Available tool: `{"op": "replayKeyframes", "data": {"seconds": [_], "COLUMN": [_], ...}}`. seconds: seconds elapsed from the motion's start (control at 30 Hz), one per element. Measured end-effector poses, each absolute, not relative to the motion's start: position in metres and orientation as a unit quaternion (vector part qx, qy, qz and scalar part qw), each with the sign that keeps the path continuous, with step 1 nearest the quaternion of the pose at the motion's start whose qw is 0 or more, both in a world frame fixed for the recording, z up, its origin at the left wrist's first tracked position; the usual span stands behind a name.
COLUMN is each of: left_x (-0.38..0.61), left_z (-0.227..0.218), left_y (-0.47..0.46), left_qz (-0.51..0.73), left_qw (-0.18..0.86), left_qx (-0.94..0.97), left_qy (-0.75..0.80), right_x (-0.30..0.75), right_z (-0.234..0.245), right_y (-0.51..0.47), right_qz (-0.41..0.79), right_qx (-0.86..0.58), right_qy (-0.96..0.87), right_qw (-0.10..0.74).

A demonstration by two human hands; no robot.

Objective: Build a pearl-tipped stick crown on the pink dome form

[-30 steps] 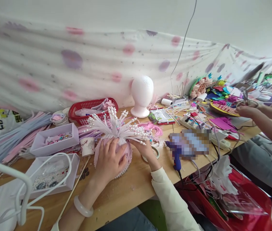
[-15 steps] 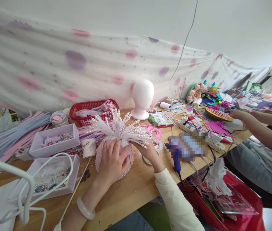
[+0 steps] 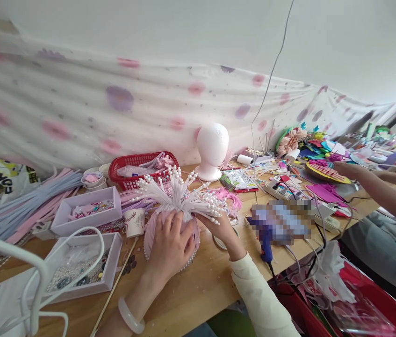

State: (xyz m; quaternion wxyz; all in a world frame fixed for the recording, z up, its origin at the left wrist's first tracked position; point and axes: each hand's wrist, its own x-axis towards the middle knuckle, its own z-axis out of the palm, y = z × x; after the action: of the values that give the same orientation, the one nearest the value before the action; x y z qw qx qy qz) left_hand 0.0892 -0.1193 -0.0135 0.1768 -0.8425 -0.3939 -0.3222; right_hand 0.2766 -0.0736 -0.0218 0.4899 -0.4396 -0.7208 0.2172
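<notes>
On the table in front of me sits a pink, rounded, cap-like headpiece [image 3: 152, 234] with a pearl-beaded lower edge. From its top fans a spray of white strands [image 3: 176, 199] tipped with pearl beads. My left hand [image 3: 173, 238] lies over the near side of the pink part, its fingers curved around it and steadying it. My right hand [image 3: 219, 229] reaches in at the right side, under the drooping strands. Its fingertips are hidden behind the beads, so what they hold does not show. A roll of tape [image 3: 221, 241] lies beside the right wrist.
Left are a paper cup [image 3: 135, 222], bead boxes [image 3: 89, 210] and a white lamp arm [image 3: 38, 281]. Behind stand a red basket [image 3: 124, 179] and a foam head [image 3: 212, 147]. Right lies a blue glue gun [image 3: 265, 243] with cables; farther off, a co-worker's hand [image 3: 347, 171] holds a yellow-edged piece.
The whole view has shifted slightly, with the scene sitting a little lower and farther right. Both hands keep nearly the same places on the headpiece.
</notes>
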Motion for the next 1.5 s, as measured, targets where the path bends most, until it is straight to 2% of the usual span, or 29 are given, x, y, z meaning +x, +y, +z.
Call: {"op": "replayKeyframes", "data": {"seconds": [0.67,0.87,0.97,1.5], "left_x": [0.087,0.088,0.087,0.087], "left_z": [-0.017,-0.019,-0.019,-0.017], "left_y": [-0.118,-0.117,-0.117,-0.116], "left_qz": [-0.334,-0.342,-0.339,-0.334], "left_qw": [0.167,0.172,0.176,0.188], "left_qx": [-0.842,-0.838,-0.839,-0.839], "left_qy": [-0.39,-0.388,-0.387,-0.386], "right_x": [0.276,0.285,0.286,0.262], "right_z": [-0.016,0.0,0.002,-0.045], "right_y": [-0.071,-0.073,-0.07,-0.063], "right_qz": [0.282,0.34,0.328,0.269], "right_qx": [-0.432,-0.433,-0.462,-0.555], "right_qy": [-0.682,-0.684,-0.659,-0.527], "right_qw": [0.519,0.479,0.495,0.585]}}
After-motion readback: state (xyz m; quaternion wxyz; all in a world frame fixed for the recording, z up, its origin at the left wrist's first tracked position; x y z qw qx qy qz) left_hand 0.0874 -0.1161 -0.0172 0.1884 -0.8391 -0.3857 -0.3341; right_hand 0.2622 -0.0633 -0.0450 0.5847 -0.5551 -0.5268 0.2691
